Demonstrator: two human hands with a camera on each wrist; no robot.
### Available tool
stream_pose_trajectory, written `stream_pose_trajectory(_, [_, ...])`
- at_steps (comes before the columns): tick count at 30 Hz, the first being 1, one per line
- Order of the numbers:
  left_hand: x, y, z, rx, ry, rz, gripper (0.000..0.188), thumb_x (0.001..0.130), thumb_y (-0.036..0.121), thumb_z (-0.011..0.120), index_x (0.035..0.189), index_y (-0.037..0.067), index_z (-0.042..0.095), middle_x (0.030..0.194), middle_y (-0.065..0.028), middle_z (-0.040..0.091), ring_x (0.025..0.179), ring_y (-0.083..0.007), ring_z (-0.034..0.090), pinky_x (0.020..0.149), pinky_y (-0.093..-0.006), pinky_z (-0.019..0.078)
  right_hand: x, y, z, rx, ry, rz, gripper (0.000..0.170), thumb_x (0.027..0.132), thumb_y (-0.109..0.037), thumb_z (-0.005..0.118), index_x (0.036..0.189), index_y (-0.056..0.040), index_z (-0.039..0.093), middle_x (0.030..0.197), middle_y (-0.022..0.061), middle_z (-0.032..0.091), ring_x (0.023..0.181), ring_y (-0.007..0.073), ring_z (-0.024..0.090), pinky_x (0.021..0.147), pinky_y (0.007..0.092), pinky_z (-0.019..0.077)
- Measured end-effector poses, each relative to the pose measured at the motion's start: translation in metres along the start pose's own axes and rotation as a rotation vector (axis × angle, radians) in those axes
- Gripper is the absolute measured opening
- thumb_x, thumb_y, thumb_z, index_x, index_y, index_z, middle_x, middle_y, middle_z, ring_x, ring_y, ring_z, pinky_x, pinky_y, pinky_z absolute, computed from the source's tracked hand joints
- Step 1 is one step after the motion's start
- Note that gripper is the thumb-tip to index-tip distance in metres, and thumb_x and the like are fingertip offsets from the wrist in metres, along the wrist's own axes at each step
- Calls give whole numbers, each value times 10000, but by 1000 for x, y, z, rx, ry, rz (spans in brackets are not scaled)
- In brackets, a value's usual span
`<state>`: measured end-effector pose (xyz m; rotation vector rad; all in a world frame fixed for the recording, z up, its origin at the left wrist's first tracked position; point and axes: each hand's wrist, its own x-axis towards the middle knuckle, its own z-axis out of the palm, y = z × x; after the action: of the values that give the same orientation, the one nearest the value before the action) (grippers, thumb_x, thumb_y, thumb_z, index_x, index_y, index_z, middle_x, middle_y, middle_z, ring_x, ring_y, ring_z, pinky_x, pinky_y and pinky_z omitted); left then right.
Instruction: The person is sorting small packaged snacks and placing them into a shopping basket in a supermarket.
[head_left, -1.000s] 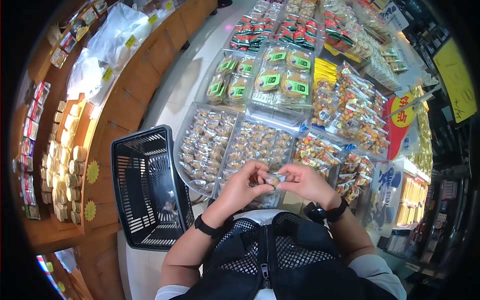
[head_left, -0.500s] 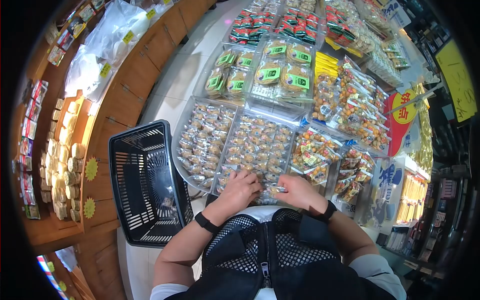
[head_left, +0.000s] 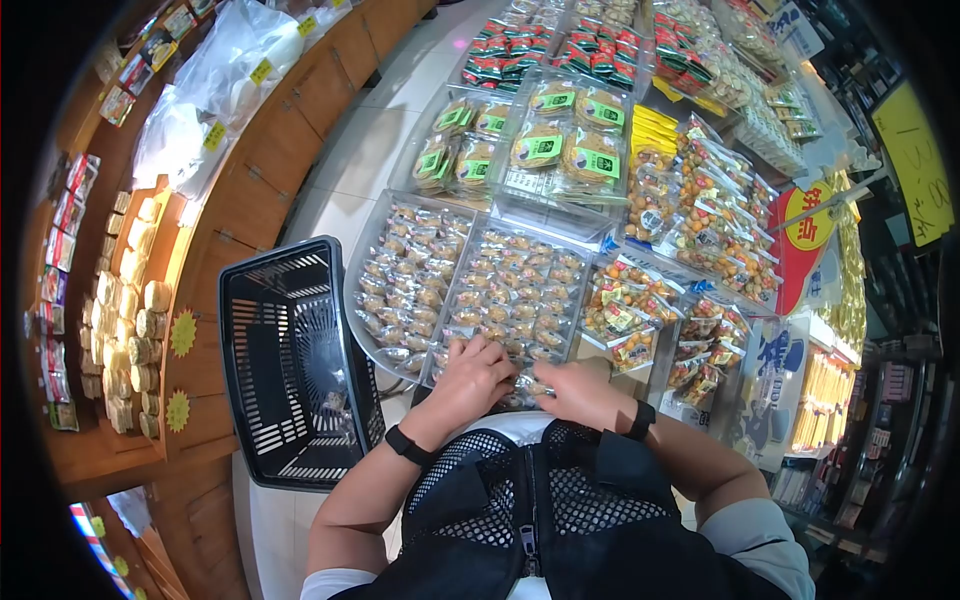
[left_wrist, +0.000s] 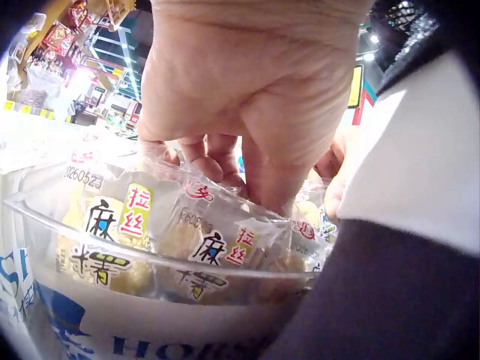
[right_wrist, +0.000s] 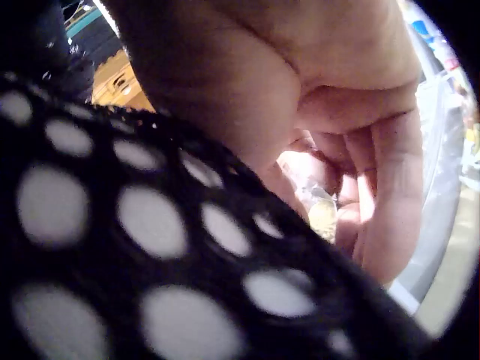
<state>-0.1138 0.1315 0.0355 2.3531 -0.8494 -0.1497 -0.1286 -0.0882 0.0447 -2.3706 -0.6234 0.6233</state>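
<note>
Small clear-wrapped snack packets (head_left: 520, 270) fill a bin divided in two. At the near end of its right section, my left hand (head_left: 470, 380) reaches down with bent fingers. In the left wrist view, the left hand's fingers (left_wrist: 206, 161) touch the tops of wrapped packets (left_wrist: 112, 232) behind the clear rim; whether they pinch one is hidden. Just to the right, my right hand (head_left: 585, 392) holds a small packet (head_left: 532, 385) close to the left fingers. The right wrist view has the right hand's fingers (right_wrist: 375, 187) curled around a shiny wrapper (right_wrist: 322, 216).
A black basket (head_left: 290, 360) with a small packet inside stands left of the bin. Bagged snacks (head_left: 628, 310) lie to the right, and green-labelled packs (head_left: 570, 140) sit beyond. Wooden shelving (head_left: 235, 230) curves along the left side.
Both hands have come down from holding a packet above the bin to its near end. Over the last half second the right hand has shifted left, closer to the left hand.
</note>
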Motion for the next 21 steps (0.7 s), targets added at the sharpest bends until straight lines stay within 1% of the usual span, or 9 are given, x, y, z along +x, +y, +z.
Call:
stream_pose_trajectory(1, [1, 1, 0, -3, 4, 8, 203, 721, 155, 785, 909, 105, 728, 957, -21, 610, 996, -230, 540, 877, -378, 356, -1, -1, 1, -33, -28, -15, 226, 820, -135, 650, 988, -33, 539, 768, 228, 655, 767, 440, 651, 675, 540, 510])
stream_pose_trajectory(5, [0, 0, -1, -8, -2, 8, 201, 717, 155, 788, 899, 96, 725, 957, -25, 607, 1006, -232, 541, 887, -382, 359, -1, -2, -1, -11, -11, -41, 225, 827, -141, 653, 993, -35, 543, 763, 223, 657, 766, 436, 653, 672, 536, 511])
stream_pose_trajectory(8, [-2, -1, 1, -1, 11, 9, 197, 716, 156, 789, 892, 97, 723, 958, -25, 605, 1004, -232, 542, 881, -380, 360, -3, 6, 2, 32, 6, -79, 232, 824, -137, 664, 999, -36, 550, 820, 224, 662, 810, 424, 655, 695, 524, 514])
stream_pose_trajectory(10, [-1, 1, -1, -10, 16, 6, 194, 716, 156, 786, 889, 97, 722, 957, -27, 604, 1000, -231, 542, 878, -379, 361, -5, 6, 4, 8, -7, -41, 226, 819, -143, 681, 992, -46, 572, 905, 201, 661, 867, 396, 663, 715, 499, 521])
stream_pose_trajectory(11, [-1, 2, -1, -9, 17, 7, 194, 716, 156, 786, 889, 97, 722, 957, -27, 604, 1000, -231, 542, 878, -379, 361, -5, 6, 6, 7, -6, -42, 226, 819, -143, 681, 992, -46, 572, 905, 201, 661, 867, 396, 663, 715, 499, 521])
stream_pose_trajectory(13, [0, 2, -1, -6, 19, 5, 187, 718, 155, 781, 886, 98, 722, 958, -25, 604, 994, -229, 542, 870, -381, 360, -5, 3, 9, -158, -6, -47, 228, 816, -163, 697, 984, -54, 588, 962, 171, 653, 897, 368, 668, 724, 477, 525])
stream_pose_trajectory(16, [0, 3, -2, 10, 21, -2, 179, 720, 155, 778, 882, 100, 722, 961, -23, 601, 991, -229, 540, 861, -379, 358, -9, -14, -8, -268, 52, -12, 226, 809, -175, 708, 965, -52, 600, 967, 157, 652, 864, 352, 678, 710, 456, 529])
stream_pose_trajectory(20, [-2, 3, -1, 1, 25, 3, 173, 724, 155, 775, 880, 100, 723, 968, -23, 598, 993, -228, 538, 856, -375, 353, -7, -21, -12, -230, 4, 32, 205, 807, -156, 693, 947, -36, 604, 936, 171, 651, 832, 347, 681, 688, 448, 530])
stream_pose_trajectory(21, [-1, 3, 0, -1, 18, 1, 174, 727, 156, 773, 885, 99, 723, 970, -23, 596, 994, -227, 537, 858, -374, 352, -5, -15, -6, -249, 20, -9, 189, 801, -140, 680, 938, -31, 607, 890, 169, 661, 802, 342, 687, 664, 448, 530])
